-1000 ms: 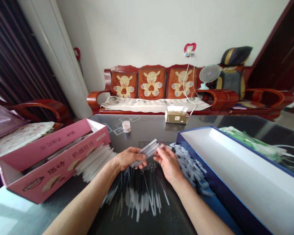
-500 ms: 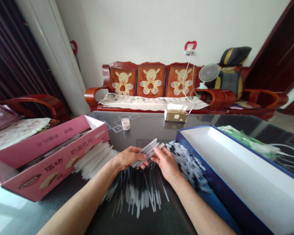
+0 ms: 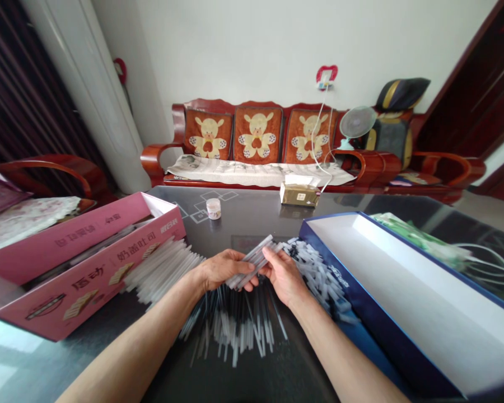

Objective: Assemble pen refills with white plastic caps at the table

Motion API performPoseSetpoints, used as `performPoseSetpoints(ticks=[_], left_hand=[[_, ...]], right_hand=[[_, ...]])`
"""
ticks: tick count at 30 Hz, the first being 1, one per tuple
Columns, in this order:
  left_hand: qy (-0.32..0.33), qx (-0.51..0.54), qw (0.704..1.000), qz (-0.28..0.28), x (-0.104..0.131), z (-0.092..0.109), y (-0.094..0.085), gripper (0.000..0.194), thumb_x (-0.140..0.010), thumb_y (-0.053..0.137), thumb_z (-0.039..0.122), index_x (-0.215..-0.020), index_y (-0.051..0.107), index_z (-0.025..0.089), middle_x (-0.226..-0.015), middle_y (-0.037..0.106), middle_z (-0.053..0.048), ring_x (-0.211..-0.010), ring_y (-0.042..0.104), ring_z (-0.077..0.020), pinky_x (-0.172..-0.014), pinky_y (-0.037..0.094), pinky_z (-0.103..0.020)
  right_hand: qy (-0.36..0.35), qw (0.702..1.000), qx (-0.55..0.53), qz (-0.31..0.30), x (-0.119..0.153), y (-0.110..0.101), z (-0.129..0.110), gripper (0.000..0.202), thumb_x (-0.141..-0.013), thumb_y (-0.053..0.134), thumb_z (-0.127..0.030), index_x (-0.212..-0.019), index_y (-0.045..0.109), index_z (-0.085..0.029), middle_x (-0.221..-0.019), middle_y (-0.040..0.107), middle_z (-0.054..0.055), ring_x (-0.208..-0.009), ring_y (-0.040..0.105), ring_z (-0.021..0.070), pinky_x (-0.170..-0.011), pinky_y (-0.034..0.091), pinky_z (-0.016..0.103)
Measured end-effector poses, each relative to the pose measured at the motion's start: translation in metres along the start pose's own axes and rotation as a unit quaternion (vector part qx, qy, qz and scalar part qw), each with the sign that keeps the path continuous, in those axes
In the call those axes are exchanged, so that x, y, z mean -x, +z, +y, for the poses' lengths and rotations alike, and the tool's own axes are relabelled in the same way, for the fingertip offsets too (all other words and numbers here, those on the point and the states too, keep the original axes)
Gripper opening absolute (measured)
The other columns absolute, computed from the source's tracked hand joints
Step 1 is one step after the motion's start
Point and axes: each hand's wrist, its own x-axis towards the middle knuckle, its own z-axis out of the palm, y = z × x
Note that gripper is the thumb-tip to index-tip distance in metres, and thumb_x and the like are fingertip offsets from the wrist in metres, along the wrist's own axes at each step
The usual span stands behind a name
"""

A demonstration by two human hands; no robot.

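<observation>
Above the middle of the table, my left hand [image 3: 223,271] is closed round a small bundle of thin, translucent plastic tubes [image 3: 257,256], which slant up to the right. My right hand [image 3: 284,275] pinches at the right side of the same bundle; its lower fingers are partly hidden. Under both hands lies a loose spread of similar slim tubes [image 3: 235,330], dark toward the far end and whitish toward me. A thick heap of whitish tubes [image 3: 163,271] lies left of my left wrist. On the right is a pile of white pieces with some dark parts [image 3: 319,274].
A pink carton [image 3: 109,274] with long items inside stands left. At right lies a blue box [image 3: 403,280] with a white inside, beside a green-and-white plastic package [image 3: 424,240]. Farther back are a small white tub [image 3: 213,209] and a tissue box [image 3: 299,194].
My hands stay together at the bundle, with the right fingers shifted slightly along it. The whole view has moved a little, so the surroundings sit slightly higher and more to the left.
</observation>
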Motion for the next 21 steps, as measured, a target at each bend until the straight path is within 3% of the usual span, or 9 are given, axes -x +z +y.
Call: performPoseSetpoints(ticks=[9, 15, 17, 19, 21], left_hand=[[-0.046, 0.076, 0.995, -0.037, 0.001, 0.006, -0.007, 0.043, -0.083, 0.054, 0.044, -0.096, 0.066, 0.005, -0.093, 0.07, -0.018, -0.074, 0.068, -0.0195, -0.055, 0.051, -0.023], [-0.059, 0.096, 0.992, -0.062, -0.002, 0.005, -0.008, 0.047, -0.083, 0.05, 0.05, -0.098, 0.064, 0.007, -0.098, 0.068, -0.017, -0.079, 0.068, -0.0198, -0.056, 0.051, -0.023], [-0.052, 0.054, 0.997, -0.032, 0.0, 0.006, -0.007, 0.047, -0.081, 0.053, 0.05, -0.099, 0.063, 0.008, -0.093, 0.068, -0.015, -0.074, 0.067, -0.0185, -0.051, 0.049, -0.021], [-0.031, -0.029, 0.998, 0.053, 0.004, 0.011, -0.007, 0.045, -0.079, 0.057, 0.048, -0.102, 0.061, 0.009, -0.081, 0.068, -0.01, -0.057, 0.062, -0.0127, -0.041, 0.039, -0.018], [0.006, -0.117, 0.981, 0.154, 0.013, 0.021, -0.01, 0.041, -0.079, 0.058, 0.042, -0.105, 0.058, 0.01, -0.068, 0.065, -0.003, -0.039, 0.046, -0.0053, -0.035, 0.026, -0.017]], right_hand=[[0.0, 0.998, -0.037, 0.049, -0.005, -0.005, -0.009, 0.03, -0.061, 0.079, -0.036, -0.08, 0.067, -0.016, -0.074, 0.068, 0.001, -0.062, 0.06, 0.0114, -0.052, 0.05, 0.021], [-0.004, 0.996, -0.058, 0.069, -0.009, -0.011, -0.01, 0.028, -0.061, 0.079, -0.034, -0.08, 0.068, -0.017, -0.074, 0.068, 0.001, -0.063, 0.061, 0.0115, -0.052, 0.051, 0.021], [-0.003, 0.996, -0.063, 0.068, -0.01, -0.012, -0.009, 0.026, -0.062, 0.079, -0.033, -0.08, 0.068, -0.017, -0.075, 0.069, 0.002, -0.064, 0.062, 0.0117, -0.052, 0.051, 0.021], [-0.002, 0.995, -0.068, 0.074, -0.011, -0.013, -0.009, 0.026, -0.062, 0.079, -0.033, -0.08, 0.068, -0.017, -0.076, 0.069, 0.002, -0.064, 0.062, 0.0124, -0.051, 0.052, 0.022], [-0.007, 0.993, -0.077, 0.084, -0.012, -0.015, -0.012, 0.025, -0.062, 0.079, -0.032, -0.08, 0.068, -0.018, -0.076, 0.069, 0.002, -0.064, 0.062, 0.013, -0.051, 0.052, 0.022]])
